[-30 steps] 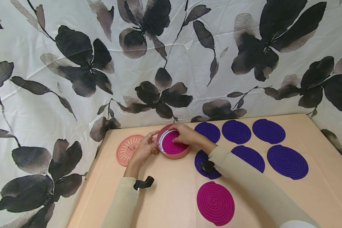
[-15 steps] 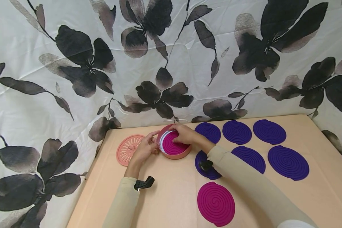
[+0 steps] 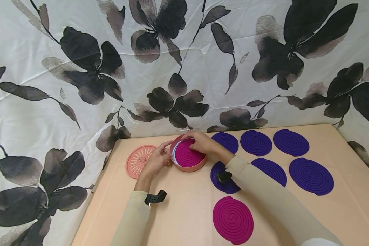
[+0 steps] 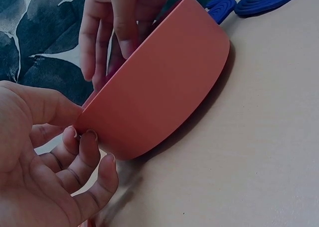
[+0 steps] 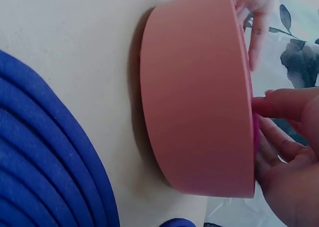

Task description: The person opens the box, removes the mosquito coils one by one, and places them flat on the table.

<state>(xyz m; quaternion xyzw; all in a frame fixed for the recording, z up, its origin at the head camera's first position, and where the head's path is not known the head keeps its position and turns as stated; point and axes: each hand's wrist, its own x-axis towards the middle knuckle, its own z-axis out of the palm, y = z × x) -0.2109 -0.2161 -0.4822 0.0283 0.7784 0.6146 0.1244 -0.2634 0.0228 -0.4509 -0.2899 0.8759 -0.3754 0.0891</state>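
A round salmon-pink container [image 3: 189, 168] stands tilted near the back edge of the table, its open side up. Thumb and fingers of my left hand [image 3: 155, 160] pinch its left rim; the container's smooth outer wall [image 4: 164, 82] fills the middle of the left wrist view. A magenta spiral mosquito coil [image 3: 187, 155] lies in the container, with a pale strip of the inside showing at its left. My right hand [image 3: 203, 143] reaches in from the right and grips the coil at its far right edge, thumb on top. Its fingertips are partly hidden behind the rim.
A slotted salmon-pink lid [image 3: 137, 160] lies left of the container. Several dark blue coils [image 3: 311, 175] lie in rows on the right, some partly under the right arm. Another magenta coil [image 3: 233, 220] lies in front. A floral cloth [image 3: 172, 34] hangs behind the table [image 3: 178, 212].
My right hand has shifted slightly up and right, and the magenta coil has moved with it, showing more of its face. My left hand keeps its place on the rim.
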